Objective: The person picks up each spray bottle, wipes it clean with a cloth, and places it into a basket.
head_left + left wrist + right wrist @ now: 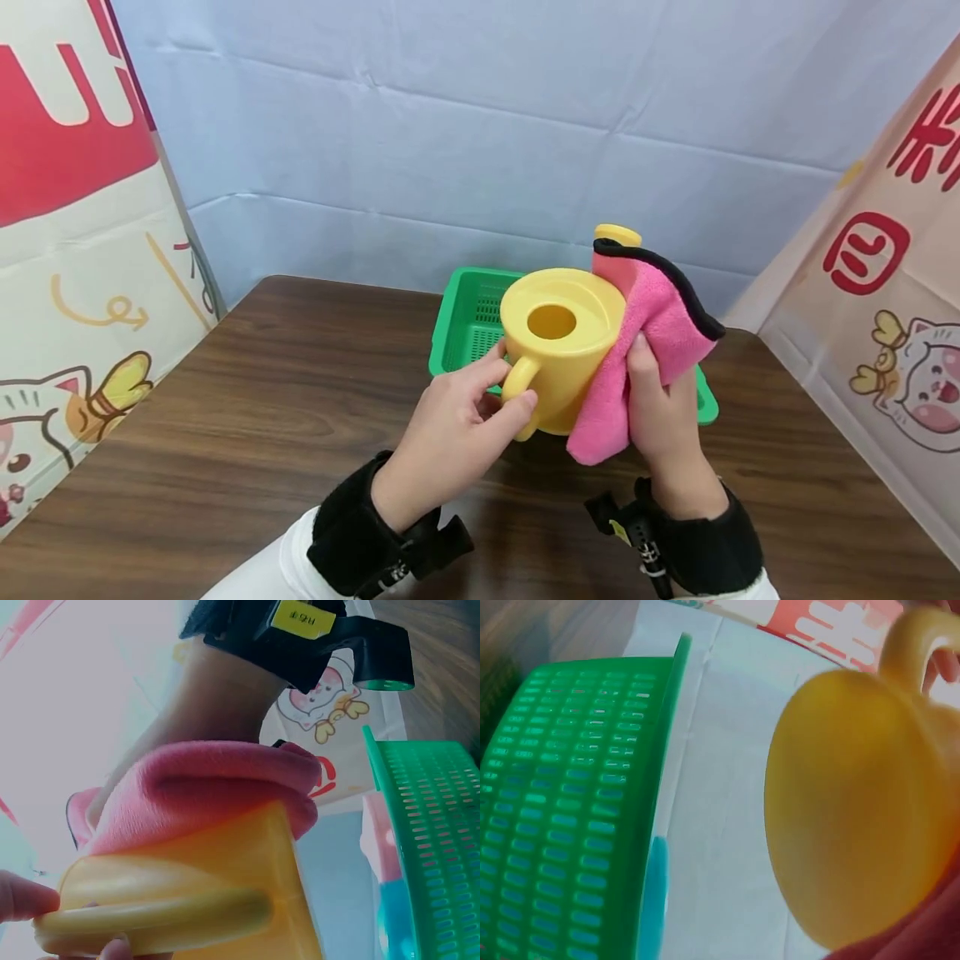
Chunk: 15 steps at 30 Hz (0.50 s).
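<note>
A yellow watering can (pixel 557 383), with a round hole in its top, is held up above the table. My left hand (pixel 459 410) grips its handle (pixel 519 382), thumb and fingers around it. On the other side, my right hand (pixel 663 417) holds a pink cloth (pixel 660 312) with a black edge against the can's side. The yellow tip of the spout (pixel 618 234) shows above the cloth; the rest of the spout is hidden. In the left wrist view the folded cloth (pixel 217 776) touches the can body (pixel 225 862). The can's smooth base (pixel 847 810) faces the right wrist view.
Behind the can, a green slotted basket (pixel 442 333) stands on the dark wooden table (pixel 300 400). Partly hidden by the basket are a pink thing (pixel 380 840) and a blue thing (pixel 395 919), their kinds unclear. A pale cloth backdrop (pixel 390 133) hangs behind the table, with printed sheets at both sides.
</note>
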### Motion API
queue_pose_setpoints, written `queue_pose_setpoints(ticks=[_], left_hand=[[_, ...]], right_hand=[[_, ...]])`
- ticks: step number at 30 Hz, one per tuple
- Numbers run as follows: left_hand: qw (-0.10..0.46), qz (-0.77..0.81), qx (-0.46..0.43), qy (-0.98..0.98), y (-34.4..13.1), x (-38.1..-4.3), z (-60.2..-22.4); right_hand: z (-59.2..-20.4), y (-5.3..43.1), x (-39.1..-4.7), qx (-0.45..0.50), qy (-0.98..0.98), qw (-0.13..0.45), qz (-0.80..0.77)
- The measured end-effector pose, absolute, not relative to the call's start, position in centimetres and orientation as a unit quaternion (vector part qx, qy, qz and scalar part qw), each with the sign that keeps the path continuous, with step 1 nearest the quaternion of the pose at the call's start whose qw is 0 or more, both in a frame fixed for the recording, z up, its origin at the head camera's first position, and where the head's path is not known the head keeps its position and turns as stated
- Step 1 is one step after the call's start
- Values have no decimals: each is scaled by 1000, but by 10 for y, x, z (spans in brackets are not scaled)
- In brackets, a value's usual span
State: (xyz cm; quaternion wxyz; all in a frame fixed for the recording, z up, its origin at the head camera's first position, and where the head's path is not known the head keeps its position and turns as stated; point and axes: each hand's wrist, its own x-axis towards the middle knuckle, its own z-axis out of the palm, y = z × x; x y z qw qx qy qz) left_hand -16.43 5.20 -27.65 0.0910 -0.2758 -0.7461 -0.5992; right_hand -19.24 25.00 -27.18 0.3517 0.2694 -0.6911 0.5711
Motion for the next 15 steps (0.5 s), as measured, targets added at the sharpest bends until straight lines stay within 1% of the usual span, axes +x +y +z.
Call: queue_pose_setpoints(ticks=[4, 10, 12, 15], left_hand=[[99, -605, -271, -742, 51, -164, -274], [88, -619, -260, -736, 48, -165, -276], [78, -624, -253, -735, 48, -167, -276], [61, -626, -254, -735, 49, -168, -276]], right_hand=[[-267, 236, -189, 299, -716, 410, 480], [-277, 212, -184, 270, -760, 528, 265], [-281, 206, -184, 266, -763, 550, 210], [-283, 203, -184, 267, -758, 568, 178]])
